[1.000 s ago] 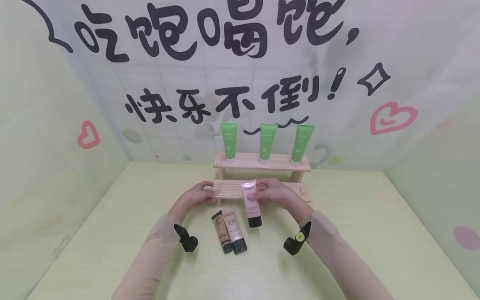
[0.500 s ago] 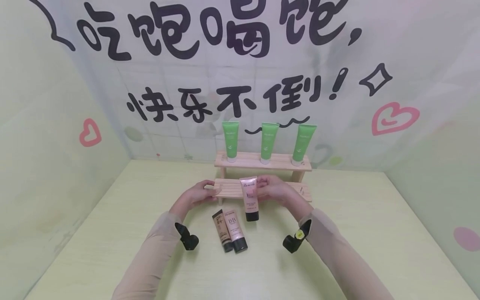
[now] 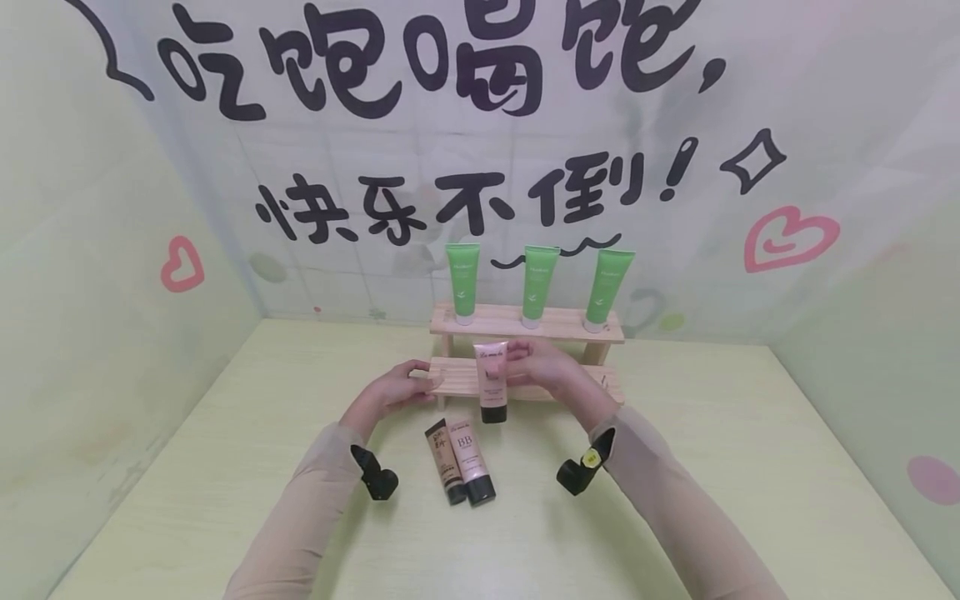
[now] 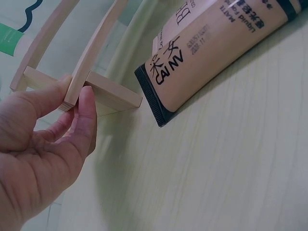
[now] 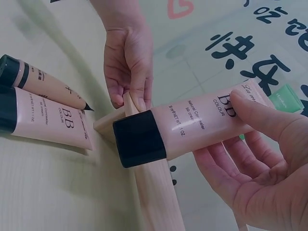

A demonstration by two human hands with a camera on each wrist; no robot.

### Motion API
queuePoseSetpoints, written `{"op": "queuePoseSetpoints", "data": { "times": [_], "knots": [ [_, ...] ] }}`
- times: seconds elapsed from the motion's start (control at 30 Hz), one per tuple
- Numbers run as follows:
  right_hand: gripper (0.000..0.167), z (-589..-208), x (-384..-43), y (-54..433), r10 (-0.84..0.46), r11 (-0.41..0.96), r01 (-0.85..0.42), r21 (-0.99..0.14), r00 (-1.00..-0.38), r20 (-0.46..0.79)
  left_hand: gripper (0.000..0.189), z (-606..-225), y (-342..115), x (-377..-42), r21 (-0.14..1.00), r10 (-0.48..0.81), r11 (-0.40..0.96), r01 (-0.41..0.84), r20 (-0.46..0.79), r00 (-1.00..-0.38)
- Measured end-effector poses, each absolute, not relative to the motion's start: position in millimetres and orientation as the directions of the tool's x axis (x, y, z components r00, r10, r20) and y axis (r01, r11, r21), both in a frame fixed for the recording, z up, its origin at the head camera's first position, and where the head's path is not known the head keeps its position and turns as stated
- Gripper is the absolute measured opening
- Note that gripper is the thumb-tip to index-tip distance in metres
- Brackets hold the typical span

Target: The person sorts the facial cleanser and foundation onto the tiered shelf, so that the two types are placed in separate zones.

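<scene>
So the right hand (image 3: 540,364) just brought the pink tube (image 3: 491,393) up and a bit left. It was hanging lower and more tilted a second ago, and now it's nearly upright with its black cap (image 3: 493,414) at the bottom, in front of the lower step (image 3: 459,379) of the little wooden stand. My read: it's much better lined up with that step, but it isn't set down. Can't tell from here if the cap touches the wood. Left hand (image 3: 393,390) hasn't budged, it's pinching the step's left end, thumb on one face and fingers (image 4: 86,113) on the other. Looks like steadying to me.

As for the grip, the right thumb (image 5: 255,110) lies across the printed face up near the flat end, fingers tucked behind, so the tube is held between them and the cap end sticks out past the hand, free of the fingers.

The brown tube (image 3: 445,462) and the other pink tube (image 3: 471,462) are lying side by side on the desk (image 3: 187,467), same as before, and the three green tubes (image 3: 537,287) stand on the upper step.
</scene>
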State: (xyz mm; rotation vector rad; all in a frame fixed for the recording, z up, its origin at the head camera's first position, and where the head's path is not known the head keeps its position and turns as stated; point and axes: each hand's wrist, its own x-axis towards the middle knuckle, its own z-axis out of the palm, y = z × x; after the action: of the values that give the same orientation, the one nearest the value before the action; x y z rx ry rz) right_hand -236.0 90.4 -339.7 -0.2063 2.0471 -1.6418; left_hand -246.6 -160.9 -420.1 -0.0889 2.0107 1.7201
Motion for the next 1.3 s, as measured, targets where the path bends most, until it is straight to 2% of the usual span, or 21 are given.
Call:
{"op": "queuePoseSetpoints", "data": {
  "times": [0.37,0.7,1.3],
  "knots": [
    [0.032,-332.1,-241.6,83.7,-0.393,0.248,0.168,-0.954,-0.883,-0.258,0.051,-417.2,-159.2,-245.3,0.914,0.255,0.201,-0.353,-0.397,-0.882],
    [0.045,-326.3,-244.5,75.7,-0.358,0.25,0.184,-0.951,-0.895,-0.267,0.052,-421.9,-159.4,-248.7,0.91,0.25,0.191,-0.368,-0.407,-0.878],
    [0.042,-335.3,-257.7,60.0,-0.276,0.217,0.192,-0.957,-0.929,-0.248,0.053,-420.7,-158.6,-249.5,0.898,0.24,0.21,-0.387,-0.431,-0.87]
  ]
}}
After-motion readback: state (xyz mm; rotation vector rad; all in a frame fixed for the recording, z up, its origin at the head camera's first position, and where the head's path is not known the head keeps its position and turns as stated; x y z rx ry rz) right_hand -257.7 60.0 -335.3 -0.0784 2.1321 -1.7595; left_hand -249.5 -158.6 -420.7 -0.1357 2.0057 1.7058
